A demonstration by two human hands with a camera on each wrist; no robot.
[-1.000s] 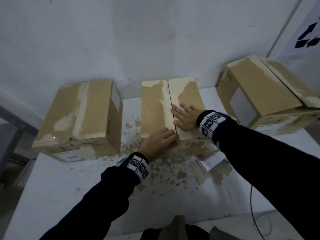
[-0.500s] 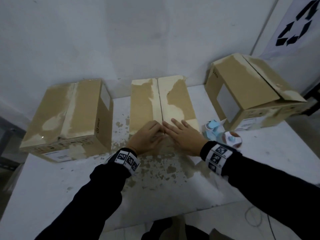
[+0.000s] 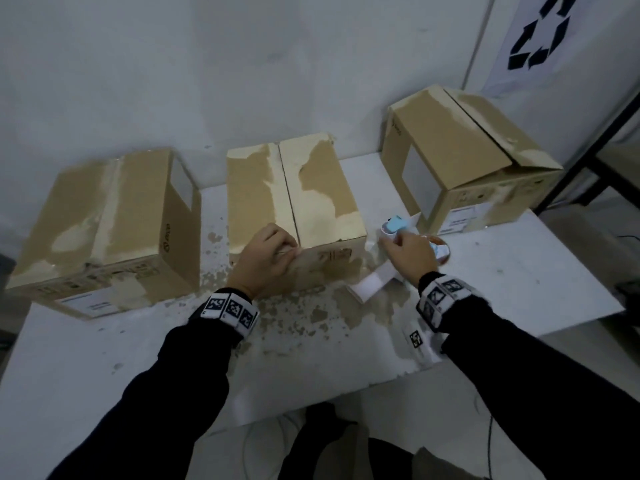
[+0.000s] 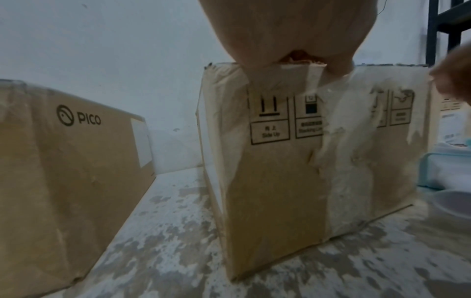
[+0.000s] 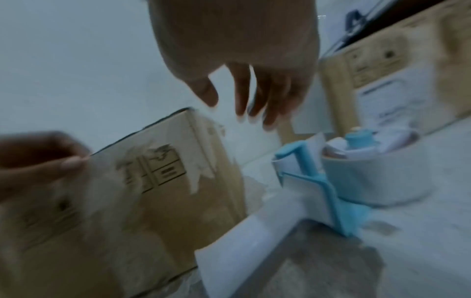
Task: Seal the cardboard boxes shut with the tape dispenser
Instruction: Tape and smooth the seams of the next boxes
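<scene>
Three cardboard boxes stand on the tabletop point(image 3: 519, 271): the left box point(image 3: 114, 216), the middle box point(image 3: 294, 195) and the right box point(image 3: 460, 161). There is one tape dispenser point(image 3: 394, 226), blue and white, lying between the middle and right boxes. Two hands are in view, the left hand point(image 3: 263, 261) and the right hand point(image 3: 408, 258). One recycling sign point(image 3: 540, 32) hangs on the wall.
</scene>
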